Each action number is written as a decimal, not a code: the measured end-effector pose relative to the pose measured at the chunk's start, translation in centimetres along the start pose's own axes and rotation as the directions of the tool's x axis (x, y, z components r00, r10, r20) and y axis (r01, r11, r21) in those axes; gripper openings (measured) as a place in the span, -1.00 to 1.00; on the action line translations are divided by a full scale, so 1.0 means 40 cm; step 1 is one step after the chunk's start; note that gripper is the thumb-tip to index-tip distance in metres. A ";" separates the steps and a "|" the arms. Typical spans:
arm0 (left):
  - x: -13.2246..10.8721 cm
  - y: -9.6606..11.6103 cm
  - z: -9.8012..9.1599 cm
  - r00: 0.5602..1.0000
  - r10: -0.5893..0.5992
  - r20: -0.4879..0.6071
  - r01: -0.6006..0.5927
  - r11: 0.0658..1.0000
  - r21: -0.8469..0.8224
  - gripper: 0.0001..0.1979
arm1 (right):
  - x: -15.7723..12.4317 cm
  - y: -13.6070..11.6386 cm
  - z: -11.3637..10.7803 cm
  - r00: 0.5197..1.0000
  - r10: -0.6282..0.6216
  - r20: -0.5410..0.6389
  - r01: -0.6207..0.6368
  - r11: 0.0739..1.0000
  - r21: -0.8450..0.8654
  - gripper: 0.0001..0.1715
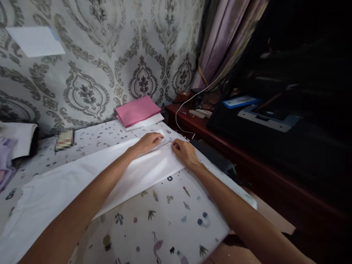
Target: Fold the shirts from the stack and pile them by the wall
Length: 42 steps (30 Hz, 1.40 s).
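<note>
A long white garment (148, 172), folded lengthwise, lies across the patterned cover (132, 223). My left hand (148, 143) rests on the garment near its far right end, fingers stretched out and slightly bent, with part of the fabric hidden beneath. Just to the right, my right hand (185, 152) pinches the fabric edge between thumb and fingers. The hands are a short gap apart, and the cloth looks raised in a small fold there.
Folded pink cloth (139, 110) sits on white cloth by the wallpapered wall. A blurred-out small item (64, 139) and more clothes (18, 139) lie left. To the right stand a dark-red cabinet (200, 124) and a large black screen (288, 91). A white cable (180, 108) hangs nearby.
</note>
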<state>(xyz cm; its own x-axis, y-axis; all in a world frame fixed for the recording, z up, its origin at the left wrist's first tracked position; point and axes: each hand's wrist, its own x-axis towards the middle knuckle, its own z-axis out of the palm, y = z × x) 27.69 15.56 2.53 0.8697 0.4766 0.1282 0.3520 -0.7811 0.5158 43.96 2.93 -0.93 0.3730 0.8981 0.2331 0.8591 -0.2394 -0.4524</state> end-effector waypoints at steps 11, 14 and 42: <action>-0.254 0.010 0.003 0.951 -0.278 0.137 0.243 0.943 0.228 -0.25 | 0.000 -0.010 0.029 0.911 -0.405 0.079 0.411 0.879 -0.243 -0.39; -0.308 0.001 -0.019 0.922 -0.350 0.167 0.306 0.921 0.242 -0.19 | 0.007 0.015 0.074 0.899 -0.383 0.211 0.427 0.875 -0.228 -0.34; -0.408 -0.152 -0.213 0.916 -0.357 -0.181 0.391 0.895 0.213 -0.38 | -0.038 0.025 -0.036 0.993 -0.059 0.098 0.067 0.994 -0.084 -0.59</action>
<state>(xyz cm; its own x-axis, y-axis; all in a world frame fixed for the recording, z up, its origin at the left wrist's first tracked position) 8.39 15.98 4.51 0.6084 0.7889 0.0865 0.7292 -0.5987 0.3314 44.75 0.81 -0.50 0.2855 0.9425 0.1739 0.9087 -0.2085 -0.3617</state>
